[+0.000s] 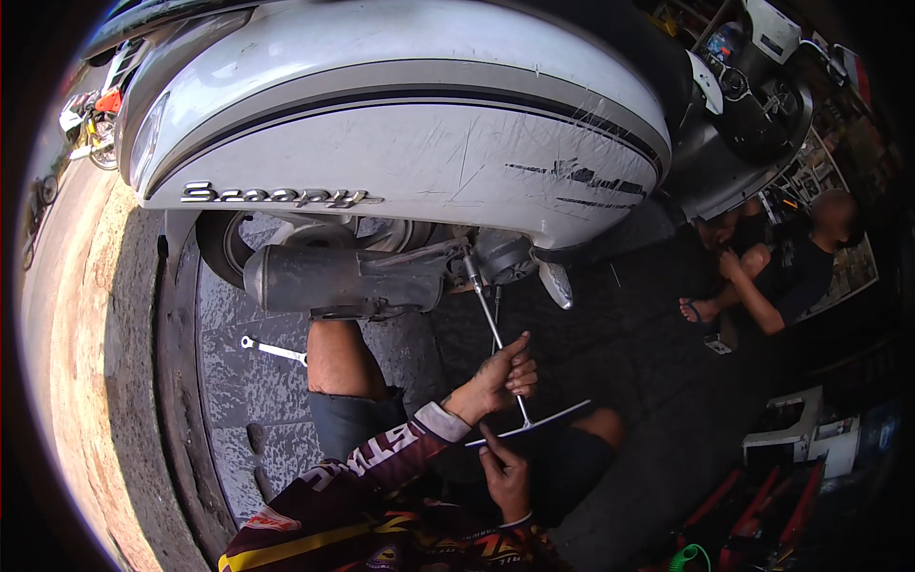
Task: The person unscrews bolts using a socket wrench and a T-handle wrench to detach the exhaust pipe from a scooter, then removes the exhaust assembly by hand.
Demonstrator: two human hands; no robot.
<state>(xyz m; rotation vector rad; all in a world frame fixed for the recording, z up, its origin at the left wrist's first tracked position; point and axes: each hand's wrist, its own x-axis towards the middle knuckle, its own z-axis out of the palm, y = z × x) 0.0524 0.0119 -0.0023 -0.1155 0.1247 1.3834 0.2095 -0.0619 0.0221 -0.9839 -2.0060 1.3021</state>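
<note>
A long chrome T-handle socket wrench (pixel 510 362) reaches up to the underside of a white scooter (pixel 410 157), its far end by the engine parts behind the dark exhaust muffler (pixel 324 278). My left hand (pixel 502 375) is wrapped round the shaft, thumb pointing up along it. Lower down, my right hand (pixel 505 480) is at the left end of the crossbar, which passes between thumb and index finger. The bar's other end sticks out free to the right. Muffler and engine parts hide whatever the wrench tip sits on.
A combination wrench (pixel 274 350) lies on the worn floor by my left knee. At right another person (pixel 801 257) sits near a second scooter (pixel 753 124). A white plastic part (pixel 805 429) and a red-edged tool rack (pixel 762 510) stand lower right. A road runs along the left.
</note>
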